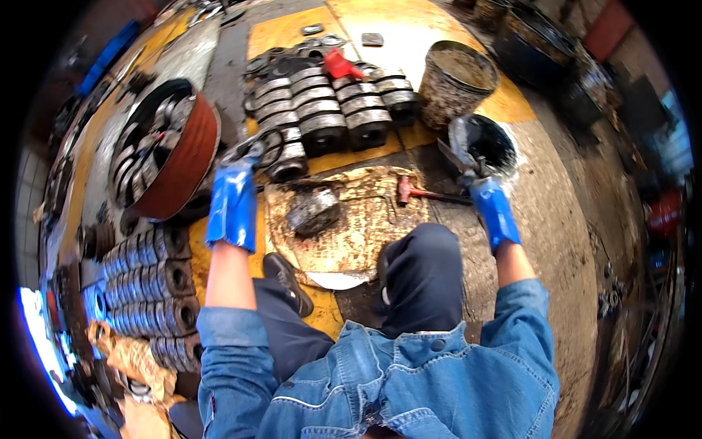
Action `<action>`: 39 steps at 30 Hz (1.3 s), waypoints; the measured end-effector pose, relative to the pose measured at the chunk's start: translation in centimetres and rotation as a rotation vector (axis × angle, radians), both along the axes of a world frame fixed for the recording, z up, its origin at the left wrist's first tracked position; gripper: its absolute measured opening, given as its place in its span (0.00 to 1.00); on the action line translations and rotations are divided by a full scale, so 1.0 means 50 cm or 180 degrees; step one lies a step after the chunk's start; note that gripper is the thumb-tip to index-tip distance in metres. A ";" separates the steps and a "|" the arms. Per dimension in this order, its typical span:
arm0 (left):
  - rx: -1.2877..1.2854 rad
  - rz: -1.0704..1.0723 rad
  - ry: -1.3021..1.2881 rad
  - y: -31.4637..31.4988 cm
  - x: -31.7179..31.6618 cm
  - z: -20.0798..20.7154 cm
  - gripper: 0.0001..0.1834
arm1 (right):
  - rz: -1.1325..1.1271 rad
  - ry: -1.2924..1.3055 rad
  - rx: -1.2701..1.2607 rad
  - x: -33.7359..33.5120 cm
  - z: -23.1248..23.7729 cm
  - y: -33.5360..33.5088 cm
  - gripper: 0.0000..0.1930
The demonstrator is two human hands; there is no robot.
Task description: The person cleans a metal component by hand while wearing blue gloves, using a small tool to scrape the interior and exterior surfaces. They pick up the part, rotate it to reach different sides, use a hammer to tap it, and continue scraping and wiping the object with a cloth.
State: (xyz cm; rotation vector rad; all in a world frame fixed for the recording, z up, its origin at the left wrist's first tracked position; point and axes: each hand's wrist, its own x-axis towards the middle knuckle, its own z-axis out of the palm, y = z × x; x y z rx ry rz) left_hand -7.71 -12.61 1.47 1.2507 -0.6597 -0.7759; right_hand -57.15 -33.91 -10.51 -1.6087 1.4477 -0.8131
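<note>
My left hand [243,155], in a blue glove with grease-darkened fingers, is beside the front left of the stacked metal rings [285,157]. Its fingers blend into the dark parts there, so their grip is unclear. At the near rim of a white bucket [512,139] with dark contents is my gloved right hand [479,175]. Its fingers look closed around something, and a flat greyish piece [455,155] sticks out beside them. Between my hands, a dark metal block or ring part [314,211] rests on stained cardboard [344,249]. A red-headed hammer [405,191] lies at the cardboard's right edge.
Behind the rows of rings lies a red cloth or glove [341,64]. A dirty bucket [457,88] stands at the back right. To my left are a red-brown drum [186,164] holding metal parts and more ring rows [150,282]. Brown paper [142,369] lies at lower left.
</note>
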 end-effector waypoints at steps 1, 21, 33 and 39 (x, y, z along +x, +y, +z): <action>0.0031 0.0028 -0.0102 0.009 0.004 0.001 0.17 | -0.0038 -0.0812 0.0336 0.056 0.060 0.016 0.12; 0.0326 -0.0183 -0.0673 -0.029 -0.032 0.052 0.16 | 0.0655 -0.3621 0.3517 0.485 0.220 0.184 0.16; 0.1322 -0.0328 -0.1063 0.033 -0.049 0.126 0.14 | 0.1238 -0.2856 0.3058 0.454 0.234 0.200 0.21; 0.2325 -0.0809 -0.4380 0.075 -0.076 0.188 0.12 | 0.1482 -0.2222 0.2766 0.451 0.228 0.222 0.17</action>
